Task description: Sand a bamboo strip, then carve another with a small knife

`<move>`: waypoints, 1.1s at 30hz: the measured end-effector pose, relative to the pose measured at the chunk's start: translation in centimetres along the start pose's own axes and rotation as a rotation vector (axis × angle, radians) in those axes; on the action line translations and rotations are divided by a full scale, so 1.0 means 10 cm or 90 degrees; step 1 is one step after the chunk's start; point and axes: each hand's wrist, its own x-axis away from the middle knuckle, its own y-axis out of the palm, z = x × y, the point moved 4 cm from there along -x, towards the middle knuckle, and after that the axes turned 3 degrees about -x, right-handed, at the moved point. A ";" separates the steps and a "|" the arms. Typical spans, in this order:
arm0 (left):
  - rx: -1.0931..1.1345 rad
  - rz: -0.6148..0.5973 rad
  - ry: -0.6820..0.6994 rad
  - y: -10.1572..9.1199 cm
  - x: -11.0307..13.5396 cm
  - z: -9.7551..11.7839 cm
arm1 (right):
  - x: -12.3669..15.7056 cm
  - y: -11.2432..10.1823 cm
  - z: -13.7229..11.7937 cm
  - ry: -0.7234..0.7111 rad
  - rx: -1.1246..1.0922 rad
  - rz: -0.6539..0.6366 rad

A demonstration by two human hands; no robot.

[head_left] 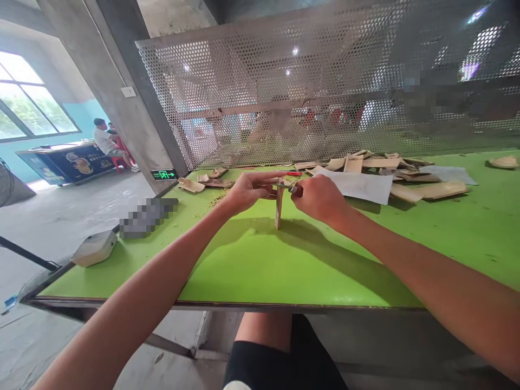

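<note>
gripping - left hand (247,192) closed on upright wood strip (279,208), right hand (319,199) closed on small knife (283,186) - above green table (284,271)

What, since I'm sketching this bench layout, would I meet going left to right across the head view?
Pale box-shaped device → pale cut pieces → left hand → upright wooden strip → right hand → white paper sheet → curved pale piece

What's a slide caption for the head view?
Left hand over an upright pale wooden strip on a green table, right hand holding a small blade at its top, a pile of wooden pieces behind.
</note>
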 end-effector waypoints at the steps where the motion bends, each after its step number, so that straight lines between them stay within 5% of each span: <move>1: 0.002 -0.002 0.000 0.00 0.00 0.00 | 0.00 0.00 0.00 0.002 0.005 -0.006; 15: 0.007 -0.031 0.016 -0.03 -0.03 -0.02 | -0.02 0.00 0.04 -0.021 0.000 -0.038; 33: -0.041 0.017 0.002 -0.11 0.04 0.09 | -0.02 0.20 0.17 -0.029 -0.218 -0.036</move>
